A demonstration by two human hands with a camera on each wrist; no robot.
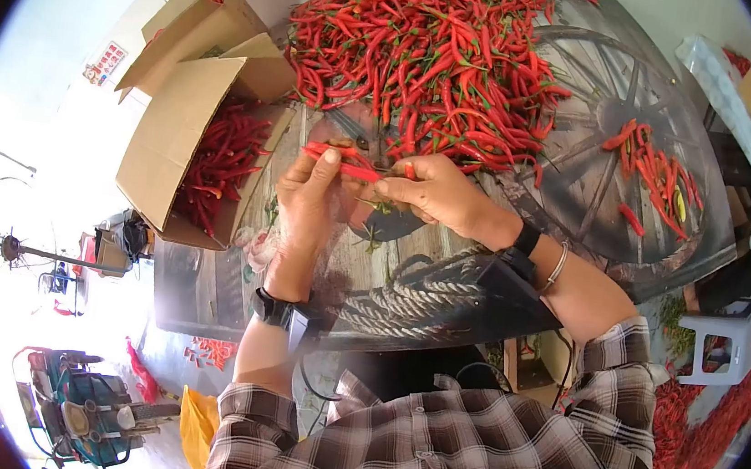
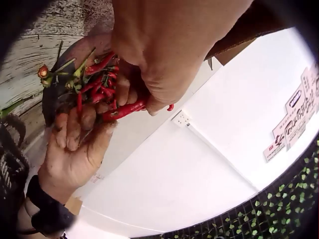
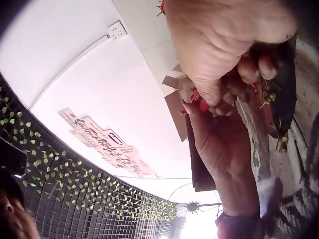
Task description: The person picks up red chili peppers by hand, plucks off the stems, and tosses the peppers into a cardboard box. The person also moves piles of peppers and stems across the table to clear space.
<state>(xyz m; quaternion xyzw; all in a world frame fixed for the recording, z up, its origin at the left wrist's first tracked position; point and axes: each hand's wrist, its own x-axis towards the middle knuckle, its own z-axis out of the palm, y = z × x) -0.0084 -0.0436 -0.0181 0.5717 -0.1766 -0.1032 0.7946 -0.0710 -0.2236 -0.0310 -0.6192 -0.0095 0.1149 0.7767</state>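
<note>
My left hand (image 1: 307, 191) is raised over the near part of the table, thumb on a red chili pepper (image 1: 359, 173). My right hand (image 1: 448, 196) pinches the other end of that chili, so it spans the gap between both hands. The same chili (image 2: 127, 110) shows between thumb and fingers in the left wrist view. A red bit (image 1: 410, 171) of another chili peeks out at my right fingers. Cut green stems (image 1: 371, 234) lie on the table under the hands. In the right wrist view the fingers hide most of the chili (image 3: 203, 105).
A big heap of red chilies (image 1: 431, 57) covers the table's far side. At the left, a cardboard box (image 1: 170, 140) on its side holds more chilies (image 1: 223, 159). A small pile of chilies (image 1: 661, 177) lies at the right. A grey stool (image 1: 721, 340) stands beside the table.
</note>
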